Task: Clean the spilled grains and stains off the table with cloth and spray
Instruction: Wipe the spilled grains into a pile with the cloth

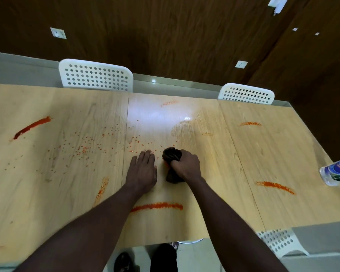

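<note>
On the light wooden table (243, 163), a thick dark-red smear (30, 127) lies at about ten o'clock from the hands, near the left edge. Small orange-red grains (82, 149) are scattered across the left and middle panels, thinning out toward twelve o'clock. A pale orange streak (101, 190) sits at eight o'clock from the left hand (142, 170), which rests flat on the tabletop, fingers together and holding nothing, its fingertips among the nearest grains. A long orange smear (157, 206) lies at six o'clock, between the two forearms. Just beside the left hand, the right hand (185, 165) is clenched around a bunched dark brown cloth (172, 155), pressed on the table; the cloth pokes out at twelve and six o'clock of the fist. Further orange streaks (275, 187) mark the right panel. At three o'clock, by the table's right edge, lies what seems to be a clear plastic bottle (336, 171) with a blue label, partly cut off.
</note>
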